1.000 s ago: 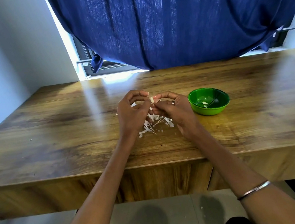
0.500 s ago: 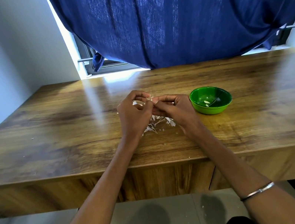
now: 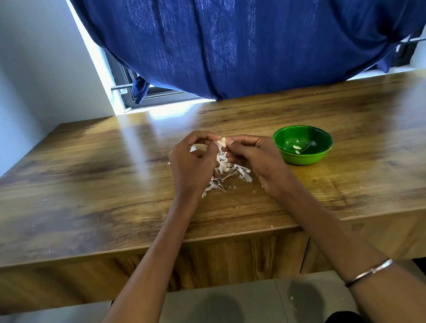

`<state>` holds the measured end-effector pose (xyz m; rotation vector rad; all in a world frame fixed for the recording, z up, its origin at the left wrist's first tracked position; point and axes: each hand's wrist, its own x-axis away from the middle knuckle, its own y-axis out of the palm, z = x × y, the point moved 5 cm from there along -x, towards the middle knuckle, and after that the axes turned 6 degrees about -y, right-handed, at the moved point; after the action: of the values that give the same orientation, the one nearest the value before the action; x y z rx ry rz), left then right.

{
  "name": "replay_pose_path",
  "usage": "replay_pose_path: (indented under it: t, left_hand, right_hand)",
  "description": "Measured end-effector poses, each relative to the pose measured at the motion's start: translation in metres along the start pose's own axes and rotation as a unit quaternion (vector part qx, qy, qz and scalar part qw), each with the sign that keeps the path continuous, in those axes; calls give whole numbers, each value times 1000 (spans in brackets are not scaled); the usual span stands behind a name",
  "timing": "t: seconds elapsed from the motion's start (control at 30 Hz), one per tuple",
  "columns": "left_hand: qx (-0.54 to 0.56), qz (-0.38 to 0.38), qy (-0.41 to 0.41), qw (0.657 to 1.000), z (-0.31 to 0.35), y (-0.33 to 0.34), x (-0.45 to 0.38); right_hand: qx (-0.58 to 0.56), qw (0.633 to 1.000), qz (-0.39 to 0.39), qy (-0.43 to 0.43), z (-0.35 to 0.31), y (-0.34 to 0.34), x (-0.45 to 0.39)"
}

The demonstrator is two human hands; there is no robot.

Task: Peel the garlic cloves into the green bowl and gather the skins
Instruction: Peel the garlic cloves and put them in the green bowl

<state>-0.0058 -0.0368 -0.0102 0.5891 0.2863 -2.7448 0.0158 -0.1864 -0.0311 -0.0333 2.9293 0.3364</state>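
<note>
Head view: a single pale garlic clove [image 3: 222,141] is held above the table, pinched between the fingertips of both hands, which meet over it. The left hand [image 3: 192,164] is curled, its thumb and forefinger closed on the clove's left end; the right hand [image 3: 254,155] is likewise curled, its fingertips pinched on the clove's right side. Whether skin is being lifted at this instant cannot be determined, as the clove is small and largely covered.

The clove is judged light, firm and somewhat slick once bared. A hold at its two ends is advised, with the nail worked under the papery skin at the root end. Excess pressure is considered likely to bruise it or shoot it from the fingers.

Directly beneath the hands, a loose heap of white skins [image 3: 225,176] lies on the wooden table [image 3: 85,199], with a few flecks scattered just beside it. The skins are judged very light and brittle, easily displaced by a draught or a sweeping sleeve; they are best gathered by cupping inward.

The green bowl [image 3: 303,143] stands near the right hand, apart from it, and a few peeled pieces are seen inside. A blue curtain [image 3: 253,22] hangs behind the table.
</note>
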Motion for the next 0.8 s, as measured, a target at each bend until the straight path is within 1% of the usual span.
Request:
replay_pose_path:
  t: [0.17,0.4,0.53,0.63,0.8]
  left_hand:
    - [29,-20,-25,999,1,2,2]
    - [29,-25,-37,999,-2,0,0]
    - [33,-20,-31,999,-2,-1,0]
    - [21,-21,-12,999,-1,-1,0]
    - [55,-20,-32,998,-5,-3,-3]
  right_hand:
    - [17,1000,4,-3,1,-2,-1]
    - [44,999,16,-25,-4,-2,1]
    - [44,998,13,-33,-7,1,2]
    - [71,996,14,-48,-9,2,3]
    - [43,998,15,-34,-7,0,2]
